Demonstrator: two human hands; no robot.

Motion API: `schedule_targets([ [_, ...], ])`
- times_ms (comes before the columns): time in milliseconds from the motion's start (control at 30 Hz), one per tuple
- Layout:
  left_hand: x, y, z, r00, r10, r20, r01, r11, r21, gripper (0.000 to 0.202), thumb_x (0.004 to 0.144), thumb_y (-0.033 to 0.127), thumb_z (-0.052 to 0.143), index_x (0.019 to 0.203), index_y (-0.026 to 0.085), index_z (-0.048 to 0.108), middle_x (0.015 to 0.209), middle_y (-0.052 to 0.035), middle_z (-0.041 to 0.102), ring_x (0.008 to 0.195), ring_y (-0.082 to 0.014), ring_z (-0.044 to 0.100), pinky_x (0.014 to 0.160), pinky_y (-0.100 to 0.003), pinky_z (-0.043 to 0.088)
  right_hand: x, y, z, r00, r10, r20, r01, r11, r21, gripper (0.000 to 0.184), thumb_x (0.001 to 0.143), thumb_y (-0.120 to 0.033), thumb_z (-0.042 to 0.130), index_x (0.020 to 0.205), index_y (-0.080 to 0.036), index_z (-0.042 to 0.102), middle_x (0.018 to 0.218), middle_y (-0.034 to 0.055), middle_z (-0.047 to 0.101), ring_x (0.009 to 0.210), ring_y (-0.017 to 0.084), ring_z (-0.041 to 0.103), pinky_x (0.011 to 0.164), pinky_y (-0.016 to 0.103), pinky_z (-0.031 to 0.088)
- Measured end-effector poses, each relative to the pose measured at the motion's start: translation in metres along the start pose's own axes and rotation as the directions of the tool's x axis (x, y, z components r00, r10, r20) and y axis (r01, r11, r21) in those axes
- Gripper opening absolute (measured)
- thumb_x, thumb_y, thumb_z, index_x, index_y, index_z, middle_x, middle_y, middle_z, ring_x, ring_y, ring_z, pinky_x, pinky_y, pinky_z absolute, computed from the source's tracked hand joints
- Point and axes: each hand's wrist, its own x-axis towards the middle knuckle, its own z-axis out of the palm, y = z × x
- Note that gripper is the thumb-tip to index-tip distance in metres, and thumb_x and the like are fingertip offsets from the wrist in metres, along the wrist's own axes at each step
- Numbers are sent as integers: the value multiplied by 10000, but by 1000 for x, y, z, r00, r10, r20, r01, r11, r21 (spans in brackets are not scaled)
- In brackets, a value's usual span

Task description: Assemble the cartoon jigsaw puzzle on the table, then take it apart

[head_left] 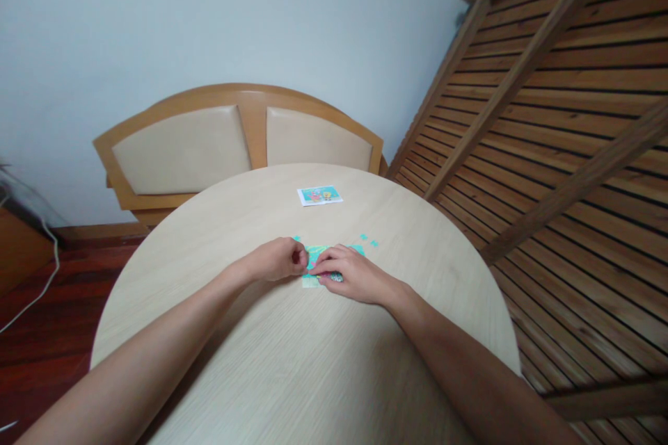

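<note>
A small, mostly teal jigsaw puzzle (316,250) with pink and yellow parts lies flat on the round table, partly covered by my hands. At its left edge is my left hand (282,259), fingers curled and fingertips pinched together. Anything between those fingertips is too small to make out. My right hand (352,272) rests over the puzzle's right half, with bent fingers and thumb closed on its surface near the middle. Loose teal puzzle pieces (374,244) lie beyond the right hand, and another teal piece (296,238) is just behind the left hand.
Farther back on the pale wooden table (250,375) lies a picture card (320,195) with cartoon figures on teal. A padded headboard (182,149) stands against the wall behind the table. Wooden slats (563,153) lean at the right. A white cable (52,271) hangs at the left.
</note>
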Motion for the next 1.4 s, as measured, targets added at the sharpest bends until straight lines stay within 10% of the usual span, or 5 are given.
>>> schedule_targets([
  [233, 6, -26, -20, 956, -68, -286, 109, 986, 129, 287, 846, 380, 566, 945, 169, 734, 900, -74, 744, 707, -170, 615, 646, -249, 412, 0, -2, -2, 1000, -15, 24, 16, 999, -50, 254, 946, -235, 613, 1159, -277, 746, 1136, 57, 690, 1080, 213, 607, 982, 378, 454],
  [567, 16, -39, -8, 933, 32, -359, 73, 958, 278, 323, 909, 378, 555, 1077, 184, 751, 1057, -108, 704, 861, -216, 669, 778, -290, 483, 1, -3, -2, 999, -29, 33, 32, 997, -73, 254, 949, -228, 606, 1161, -254, 743, 1138, 61, 681, 1088, 206, 600, 988, 364, 458],
  [933, 13, -42, -12, 959, 195, -205, -164, 974, 159, 241, 882, 247, 533, 965, 185, 751, 1001, -73, 708, 847, -178, 653, 810, -274, 490, 0, -3, -6, 999, -23, 42, 25, 998, -53, 261, 941, -217, 613, 1156, -271, 749, 1135, 57, 685, 1081, 204, 607, 988, 368, 464],
  [1133, 9, -31, -8, 954, 61, -294, 13, 969, 245, 319, 844, 449, 625, 971, 172, 717, 911, -79, 698, 774, -204, 631, 688, -284, 457, -1, -1, -4, 999, -19, 33, 20, 999, -32, 261, 936, -218, 618, 1156, -268, 750, 1124, 58, 686, 1078, 205, 607, 985, 367, 472],
  [1400, 13, -37, -10, 975, 86, -204, -54, 986, 158, 243, 817, 233, 537, 947, 159, 729, 910, -75, 707, 746, -174, 620, 708, -267, 453, 0, -4, -5, 999, -18, 38, 19, 999, -27, 270, 931, -209, 618, 1166, -253, 743, 1142, 67, 688, 1095, 207, 607, 1006, 373, 471],
])
